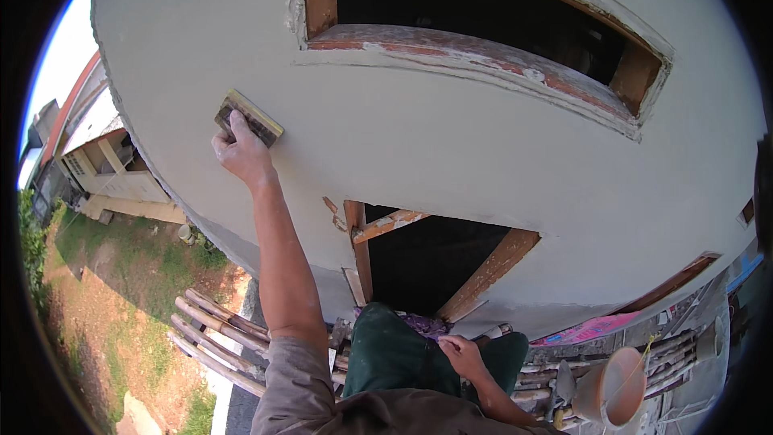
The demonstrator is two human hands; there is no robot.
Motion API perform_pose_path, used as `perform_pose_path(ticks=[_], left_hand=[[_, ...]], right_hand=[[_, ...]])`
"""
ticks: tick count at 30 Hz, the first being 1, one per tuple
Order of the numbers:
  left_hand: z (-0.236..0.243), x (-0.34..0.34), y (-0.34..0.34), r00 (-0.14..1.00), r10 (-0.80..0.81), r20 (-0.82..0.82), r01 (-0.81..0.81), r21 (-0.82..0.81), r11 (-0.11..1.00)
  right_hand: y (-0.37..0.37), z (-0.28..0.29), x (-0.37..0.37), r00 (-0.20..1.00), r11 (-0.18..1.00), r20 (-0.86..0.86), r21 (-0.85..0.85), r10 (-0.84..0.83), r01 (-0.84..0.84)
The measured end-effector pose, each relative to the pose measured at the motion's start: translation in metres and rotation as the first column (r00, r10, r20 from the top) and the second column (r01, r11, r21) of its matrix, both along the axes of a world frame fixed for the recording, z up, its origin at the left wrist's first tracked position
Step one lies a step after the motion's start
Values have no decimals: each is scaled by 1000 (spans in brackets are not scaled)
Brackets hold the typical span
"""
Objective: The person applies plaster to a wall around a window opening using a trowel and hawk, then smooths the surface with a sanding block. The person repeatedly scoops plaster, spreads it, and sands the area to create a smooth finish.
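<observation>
My left hand (244, 151) reaches out to the pale grey plastered wall (451, 137), its fingers and thumb gripping a rectangular hand block (262, 123). The block has a dark, worn back and yellowish edges, and is held against the wall, tilted, left of the upper window opening (483, 8). Pale dust coats the fingers. My right hand (463, 356) is down by my right thigh, fingers curled in; whether anything is inside them cannot be made out.
Below is a second opening (427, 262) with rough wooden boards. Bamboo poles (221, 326) form a platform around my legs. To the right stand an orange bucket (609, 391) and a trowel (564, 384). Grassy ground (133, 266) lies lower on the left, beyond the wall's edge.
</observation>
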State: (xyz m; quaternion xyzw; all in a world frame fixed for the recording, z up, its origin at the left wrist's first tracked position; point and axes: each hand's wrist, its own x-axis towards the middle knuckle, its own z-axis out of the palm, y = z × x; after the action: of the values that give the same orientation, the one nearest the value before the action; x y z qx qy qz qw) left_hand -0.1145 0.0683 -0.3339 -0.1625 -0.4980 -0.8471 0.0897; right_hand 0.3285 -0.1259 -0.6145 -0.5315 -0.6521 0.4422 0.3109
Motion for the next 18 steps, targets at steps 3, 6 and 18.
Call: perform_pose_path(ticks=[3, 6, 18], left_hand=[[16, 154, 8, 910, 12, -415, -7, 14, 1000], [26, 296, 15, 698, 128, -705, -76, 105, 992], [-131, 616, -88, -76, -782, -618, 670, -613, 419]], right_hand=[[-5, -3, 16, 998, 999, -56, 12, -40, 41], [-9, -7, 38, 988, 993, -127, 59, -93, 101], [-60, -17, 147, 673, 765, -413, -100, -613, 636]])
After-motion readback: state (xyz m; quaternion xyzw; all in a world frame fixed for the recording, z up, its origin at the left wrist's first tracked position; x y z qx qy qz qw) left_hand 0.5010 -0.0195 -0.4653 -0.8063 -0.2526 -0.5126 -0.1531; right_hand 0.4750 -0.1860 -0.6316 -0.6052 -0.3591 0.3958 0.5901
